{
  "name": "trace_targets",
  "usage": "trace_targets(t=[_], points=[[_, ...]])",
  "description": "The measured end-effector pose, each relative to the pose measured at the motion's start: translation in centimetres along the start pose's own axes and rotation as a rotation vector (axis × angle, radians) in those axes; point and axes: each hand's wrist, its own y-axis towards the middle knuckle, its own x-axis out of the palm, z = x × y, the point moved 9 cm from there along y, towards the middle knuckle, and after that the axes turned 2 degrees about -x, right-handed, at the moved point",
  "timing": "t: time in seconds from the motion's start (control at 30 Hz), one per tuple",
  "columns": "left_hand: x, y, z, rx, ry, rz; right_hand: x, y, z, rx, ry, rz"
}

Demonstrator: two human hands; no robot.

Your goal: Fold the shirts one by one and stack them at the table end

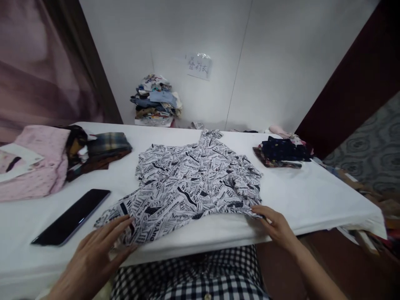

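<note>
A white shirt (193, 179) with black newspaper print lies spread on the table, its collar (211, 135) pointing away from me and its hem along the near edge. My left hand (96, 248) rests at the shirt's lower left corner, fingers stretched out over the fabric and thumb apart from them. At the lower right corner, my right hand (275, 225) pinches the hem between thumb and fingers. The fabric near that hand is bunched and wrinkled.
A black phone (71, 218) lies left of the shirt. Folded plaid clothes (109, 143) and a pink garment (40, 162) sit at the far left. Dark folded clothes (283, 150) are on the right. Behind the white table (328, 196) stands a clothes pile (156, 100).
</note>
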Motion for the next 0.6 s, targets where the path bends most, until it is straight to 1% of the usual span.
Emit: trace_targets(t=[0.03,0.1,0.17,0.23,0.27,0.37,0.47,0.53,0.57,0.6], points=[[0.3,0.1,0.6,0.017,0.001,-0.008,-0.6,-0.3,-0.1,0.019,0.046,0.016],[1.2,0.1,0.6,0.024,0.008,-0.023,-1.6,-0.6,-0.3,0.046,0.114,0.042],[2.1,0.2,-0.2,0.005,-0.009,-0.037,-2.7,-0.3,0.3,0.089,0.125,0.114],[2.6,0.3,-1.0,-0.013,-0.041,-0.044,-3.6,0.5,1.6,0.146,0.079,0.200],[2.7,0.4,-1.3,-0.016,-0.052,-0.045,-3.7,1.1,2.3,0.173,0.041,0.218],[2.8,0.5,-1.3,-0.016,-0.068,-0.040,-2.8,3.7,4.1,0.214,-0.115,0.175],[2.9,0.3,-1.4,-0.043,-0.087,-0.005,-1.6,6.2,5.0,0.244,-0.267,0.115],[3.0,0.2,-1.8,-0.068,-0.106,0.023,-1.1,7.2,5.0,0.237,-0.282,0.065],[3.1,0.1,-2.1,-0.073,-0.117,0.029,-1.2,7.5,5.0,0.228,-0.255,0.062],[3.2,0.1,-2.4,-0.073,-0.128,0.030,-1.6,7.4,5.0,0.220,-0.207,0.089]])
